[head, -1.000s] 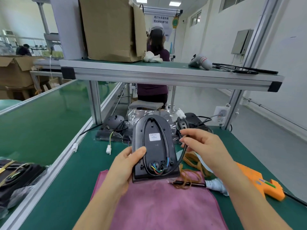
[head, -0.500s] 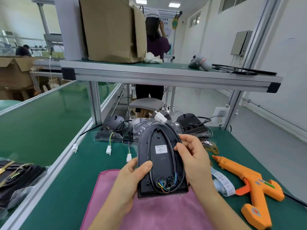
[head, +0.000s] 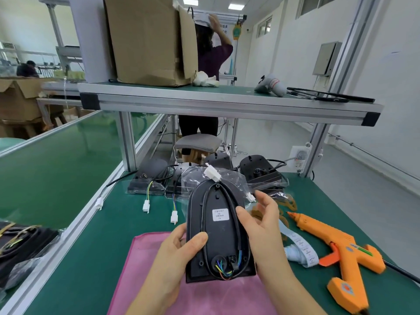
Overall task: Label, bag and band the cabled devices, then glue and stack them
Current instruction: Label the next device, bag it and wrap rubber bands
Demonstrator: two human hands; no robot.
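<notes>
Green bench mat (head: 91, 258), pink cloth (head: 141, 269) under my hands. Cabled device (head: 218, 237) is held above the cloth, back face and label (head: 219, 215) toward me. My left hand (head: 172, 258) grips its lower left edge, thumb on the back. My right hand (head: 261, 233) pinches the right edge, thumb pressing the black cable (head: 229, 201), other fingers loosely spread behind. Orange glue gun (head: 336, 248) lies well right.

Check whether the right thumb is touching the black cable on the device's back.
Touching. The head view shows the thumb of the right hand lying across the black cable on the device, no gap between.
</notes>
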